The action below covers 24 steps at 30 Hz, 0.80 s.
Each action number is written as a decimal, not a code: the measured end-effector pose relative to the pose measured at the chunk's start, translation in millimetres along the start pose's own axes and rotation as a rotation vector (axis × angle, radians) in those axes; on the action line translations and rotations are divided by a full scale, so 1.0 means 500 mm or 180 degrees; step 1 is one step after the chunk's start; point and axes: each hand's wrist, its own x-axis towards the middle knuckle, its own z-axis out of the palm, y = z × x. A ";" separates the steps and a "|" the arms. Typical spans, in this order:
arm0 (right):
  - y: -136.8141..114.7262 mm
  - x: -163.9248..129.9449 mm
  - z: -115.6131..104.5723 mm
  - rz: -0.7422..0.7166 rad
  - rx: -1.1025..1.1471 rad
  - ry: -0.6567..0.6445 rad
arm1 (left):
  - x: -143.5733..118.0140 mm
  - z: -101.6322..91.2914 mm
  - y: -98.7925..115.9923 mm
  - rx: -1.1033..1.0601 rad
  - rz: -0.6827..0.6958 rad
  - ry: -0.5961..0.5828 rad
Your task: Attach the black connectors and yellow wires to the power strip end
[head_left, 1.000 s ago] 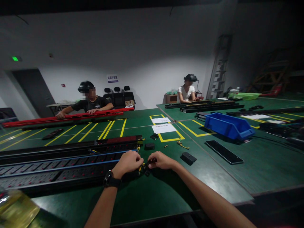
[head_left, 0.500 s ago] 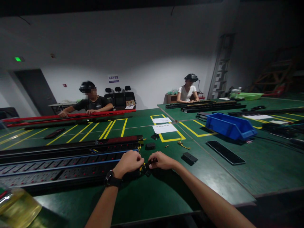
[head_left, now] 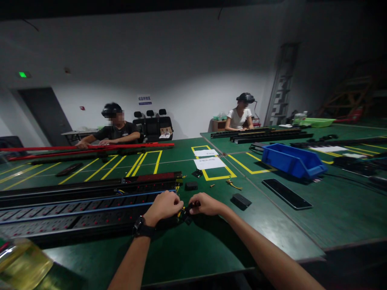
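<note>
My left hand (head_left: pixel 165 207), with a watch on its wrist, is closed in a pinch at the right end of a long black socket strip (head_left: pixel 102 216). Yellow wires (head_left: pixel 182 211) come out at its fingertips. Close by on the right, my right hand (head_left: pixel 208 204) pinches a small black part (head_left: pixel 187 218) that the wires run to. The fingers hide much of that part and the exact join. Beyond the hands sit a small black block (head_left: pixel 191 186), a flat black cover (head_left: pixel 241 201) and a short piece of yellow wire (head_left: pixel 234 185).
Behind the strip lies another black strip (head_left: pixel 90 185). A phone (head_left: pixel 286 193) and a blue bin (head_left: pixel 293 161) stand to the right, paper sheets (head_left: pixel 209 162) ahead. A bottle of yellow liquid (head_left: pixel 24 264) is at near left. Across the table, two co-workers handle red rails (head_left: pixel 145 146) and black rails (head_left: pixel 269 136).
My hands stay almost still at the wires and the small black part. Across the table, the left co-worker's red rails and hands have shifted slightly.
</note>
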 end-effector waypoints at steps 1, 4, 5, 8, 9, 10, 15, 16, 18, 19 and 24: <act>0.000 0.000 0.000 0.0000 0.0014 -0.0002 | 0.001 0.001 -0.001 0.0008 0.0008 0.0005; 0.002 0.001 0.000 -0.0018 0.0057 -0.0003 | 0.002 0.004 -0.005 0.0026 0.0035 -0.0005; 0.002 0.000 0.000 -0.0029 0.0083 -0.0011 | 0.002 0.005 -0.005 0.0027 0.0041 -0.0006; 0.004 -0.001 -0.002 -0.0080 0.0231 -0.0026 | 0.002 0.005 -0.007 0.0029 0.0048 0.0008; 0.004 -0.002 -0.002 -0.0099 0.0295 -0.0026 | 0.002 0.005 -0.007 0.0029 0.0047 0.0009; 0.004 -0.002 -0.003 -0.0113 0.0357 -0.0026 | 0.002 0.004 -0.007 0.0027 0.0046 0.0004; 0.006 -0.002 -0.003 -0.0132 0.0567 -0.0068 | 0.000 0.001 -0.004 -0.0005 0.0036 -0.0042; 0.007 -0.002 -0.002 -0.0134 0.0556 -0.0047 | 0.000 0.001 -0.003 -0.0004 0.0032 -0.0042; 0.007 0.000 0.001 -0.0127 0.0427 0.0030 | -0.001 0.000 -0.001 0.0002 0.0021 -0.0046; 0.007 0.000 0.003 -0.0114 0.0316 0.0076 | -0.001 -0.001 -0.001 0.0005 0.0013 -0.0047; -0.007 0.000 0.017 0.0014 -0.0302 0.0376 | 0.001 -0.002 0.000 0.0038 -0.0005 -0.0063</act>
